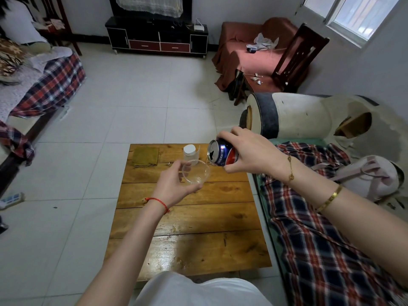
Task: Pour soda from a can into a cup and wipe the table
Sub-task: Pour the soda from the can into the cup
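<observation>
Left grip: my left hand [174,182] is curling its fingers around the clear, round plastic cup [196,172], thumb on the near side, and is holding it above the counter, tilted with its open mouth facing up toward me.
Right grip: my right hand [249,151] is wrapping around the blue and red aluminium soda can [221,153] from above; fingers are lying over the top side, thumb is pressing underneath.
Can: it is tipping well over on its side, its opened end facing left toward the cup; its lower lip is sitting just beside the cup's far-right rim; whether liquid is running I cannot tell.
Cup: it is looking almost clear inside; I cannot tell how much soda is in it.
Counter: the low square counter of varnished wooden planks [187,228] is standing on pale floor tiles in front of me; light is glaring off its near planks.
Cloth: a folded olive-green rag [145,156] is lying flat at the counter's far-left corner, well apart from both hands.
Jar: a small clear container with a white lid [189,152] is standing upright at the far edge, just behind the cup.
Beside me: a red, blue and white plaid blanket [320,217] is spreading to the right of the counter.
</observation>
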Demonstrator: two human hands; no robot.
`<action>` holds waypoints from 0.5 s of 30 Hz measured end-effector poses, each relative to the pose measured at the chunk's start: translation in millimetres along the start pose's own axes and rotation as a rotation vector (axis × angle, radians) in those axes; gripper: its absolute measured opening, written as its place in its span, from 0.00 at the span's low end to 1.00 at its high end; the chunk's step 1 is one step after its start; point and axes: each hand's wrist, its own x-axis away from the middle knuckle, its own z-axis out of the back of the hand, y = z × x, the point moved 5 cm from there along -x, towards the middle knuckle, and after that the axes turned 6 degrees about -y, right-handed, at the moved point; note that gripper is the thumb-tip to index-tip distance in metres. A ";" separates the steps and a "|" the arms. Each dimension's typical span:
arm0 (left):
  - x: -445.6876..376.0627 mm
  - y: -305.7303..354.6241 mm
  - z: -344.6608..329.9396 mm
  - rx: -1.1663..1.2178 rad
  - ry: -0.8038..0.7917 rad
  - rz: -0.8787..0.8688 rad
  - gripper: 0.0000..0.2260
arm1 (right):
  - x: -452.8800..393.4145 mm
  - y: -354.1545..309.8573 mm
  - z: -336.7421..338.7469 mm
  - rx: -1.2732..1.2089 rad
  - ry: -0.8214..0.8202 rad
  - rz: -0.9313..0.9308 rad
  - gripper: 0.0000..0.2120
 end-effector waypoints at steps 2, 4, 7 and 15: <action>0.7 -0.8 -0.2 -0.008 -0.003 -0.001 0.31 | 0.1 0.1 0.3 0.012 0.001 0.000 0.35; 1.5 -0.8 -0.5 -0.016 -0.003 -0.001 0.31 | 0.8 -0.2 1.1 0.022 -0.001 0.000 0.35; 2.7 -0.7 -1.1 -0.016 -0.002 0.004 0.31 | 2.0 -1.4 1.8 0.025 -0.004 0.002 0.35; 6.1 -1.0 -4.0 -0.008 0.000 0.009 0.31 | 4.4 -2.6 -0.6 0.051 -0.008 0.002 0.35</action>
